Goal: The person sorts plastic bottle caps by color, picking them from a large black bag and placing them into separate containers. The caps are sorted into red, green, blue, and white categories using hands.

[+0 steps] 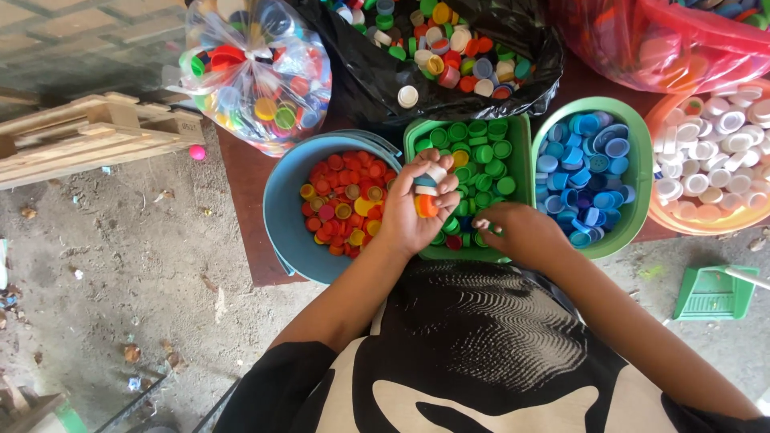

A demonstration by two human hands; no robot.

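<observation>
Fingers (437, 188) of the left hand (417, 212) curl around a small stack of bottle caps (427, 192), white and blue ones above and an orange cap lowest, held over the seam between the blue round tub (281, 208) of red, orange and yellow caps and the green square basket (521, 152) of green caps. The right hand (517, 232) rests low over the near edge of that green basket, its fingers closed down on something small and pale, seemingly a single cap; how firmly it pinches I cannot tell.

From the head camera, the only view, four containers stand in a row on a dark brown table (241, 200): the blue tub, the green basket, a green oval tub (642, 160) of blue caps, and an orange basin (666, 220) of white caps at the right edge. Each already holds a good layer of its own colour, so much sorting looks done. Behind them an open black bag (529, 80) still holds a large mixed heap of caps, a tied clear bag (257, 72) of mixed caps sits at the left, and a red bag (666, 40) lies at the upper right, so I judge a great deal remains. A wooden pallet (88, 136) and a green dustpan (710, 293) lie on the dirt floor.
</observation>
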